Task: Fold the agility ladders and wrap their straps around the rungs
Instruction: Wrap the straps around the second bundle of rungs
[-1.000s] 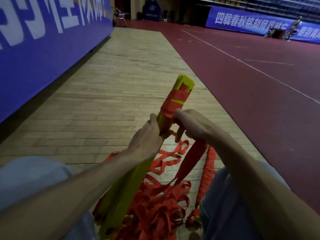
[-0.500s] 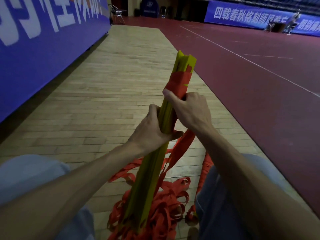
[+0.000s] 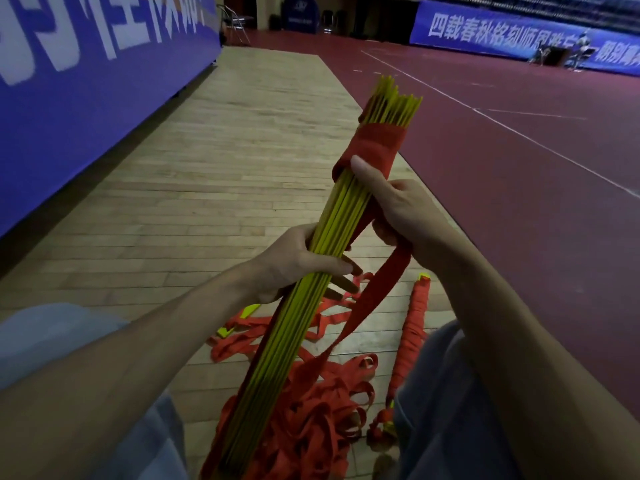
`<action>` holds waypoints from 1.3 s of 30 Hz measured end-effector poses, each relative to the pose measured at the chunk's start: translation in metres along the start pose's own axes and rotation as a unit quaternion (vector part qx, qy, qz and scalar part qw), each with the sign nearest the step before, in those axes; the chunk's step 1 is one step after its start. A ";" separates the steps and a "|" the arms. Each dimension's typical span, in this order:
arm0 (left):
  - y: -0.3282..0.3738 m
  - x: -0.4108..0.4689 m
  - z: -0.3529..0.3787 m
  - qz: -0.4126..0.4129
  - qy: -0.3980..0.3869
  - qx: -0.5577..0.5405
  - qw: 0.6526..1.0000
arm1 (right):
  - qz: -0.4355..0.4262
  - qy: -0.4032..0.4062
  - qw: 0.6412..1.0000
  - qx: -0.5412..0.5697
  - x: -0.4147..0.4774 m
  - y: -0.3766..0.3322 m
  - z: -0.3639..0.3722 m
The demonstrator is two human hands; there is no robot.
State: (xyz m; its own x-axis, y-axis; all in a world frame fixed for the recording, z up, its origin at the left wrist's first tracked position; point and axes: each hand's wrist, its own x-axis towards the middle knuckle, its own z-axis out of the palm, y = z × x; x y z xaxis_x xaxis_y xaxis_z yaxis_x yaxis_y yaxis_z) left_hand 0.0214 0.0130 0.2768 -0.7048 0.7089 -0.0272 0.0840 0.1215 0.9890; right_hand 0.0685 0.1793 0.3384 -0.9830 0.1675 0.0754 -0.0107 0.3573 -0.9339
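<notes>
Blue banner (image 3: 485, 29) reads 四载春秋铭刻师恩; hands wrap red strap (image 3: 377, 143).

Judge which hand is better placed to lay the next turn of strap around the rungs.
Probably the right hand: it holds the red strap just below the wrapped band, thumb pressing the wrap. The left hand is gripping the yellow rungs, steadying the bundle.
</notes>
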 end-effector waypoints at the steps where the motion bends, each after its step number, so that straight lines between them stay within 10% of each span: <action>1: 0.000 0.000 0.000 -0.008 0.006 0.000 1.000 | 0.016 -0.038 0.999 -0.024 -0.002 0.000 -0.005; 5: -0.005 0.007 -0.002 -0.009 0.085 0.031 0.996 | 0.058 -0.119 0.989 -0.067 -0.005 0.007 -0.017; 13: -0.023 0.015 -0.004 -0.060 0.167 0.090 0.980 | 0.091 -0.027 0.970 -0.222 0.007 0.015 -0.009; 17: -0.027 0.018 -0.006 -0.081 0.200 0.160 0.963 | 0.090 -0.040 0.987 -0.130 0.002 0.009 -0.004; 33: -0.010 0.002 0.019 -0.042 0.110 0.396 0.911 | 0.068 0.018 0.982 -0.173 0.003 0.020 0.029; 39: -0.013 -0.002 0.027 0.057 0.157 0.479 0.862 | 0.040 0.172 0.962 -0.206 0.008 0.028 0.039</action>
State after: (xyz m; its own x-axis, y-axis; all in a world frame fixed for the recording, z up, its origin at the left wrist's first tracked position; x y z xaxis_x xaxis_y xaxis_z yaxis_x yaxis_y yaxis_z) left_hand 0.0406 0.0285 0.2605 -0.7971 0.5491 0.2513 0.6018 0.6881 0.4053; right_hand 0.0535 0.1546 0.2993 -0.8577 0.4791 0.1865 0.2059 0.6525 -0.7293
